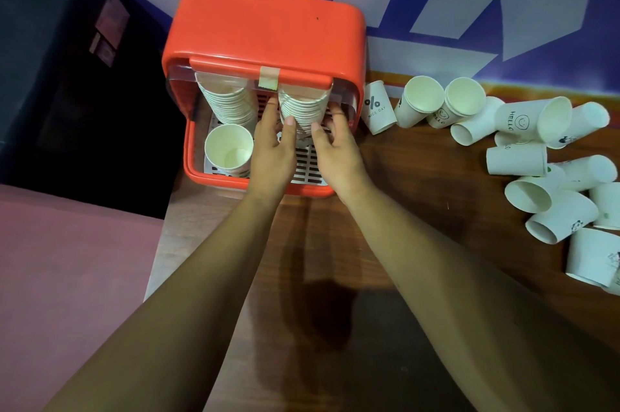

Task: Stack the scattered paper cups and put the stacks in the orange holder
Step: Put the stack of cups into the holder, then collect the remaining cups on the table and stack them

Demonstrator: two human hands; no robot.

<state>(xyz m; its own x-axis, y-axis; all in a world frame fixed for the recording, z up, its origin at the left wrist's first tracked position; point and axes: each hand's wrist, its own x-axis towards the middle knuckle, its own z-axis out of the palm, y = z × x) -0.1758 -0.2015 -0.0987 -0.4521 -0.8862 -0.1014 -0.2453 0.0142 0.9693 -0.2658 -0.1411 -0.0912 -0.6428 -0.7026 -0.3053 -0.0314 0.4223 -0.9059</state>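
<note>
Right stack [303,107] held inside holder [265,25] by both hands.
Left hand [273,148] and right hand [335,148] are curled round it, thumbs in front. Left stack [231,102] and an upright cup [228,148] are seated beside it; loose cups [533,119] are scattered on table [402,176], right of holder.

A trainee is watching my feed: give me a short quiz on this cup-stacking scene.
1. True or false: the left hand and right hand both hold the right-hand tall stack of white paper cups inside the orange plastic holder.
2. Where do the loose white paper cups lie? A) brown wooden table, right of the holder B) atop the holder C) on the floor
3. Fill in: the front-left white cup in the holder stands mouth ____.
Key: 1 true; 2 A; 3 up.
</note>
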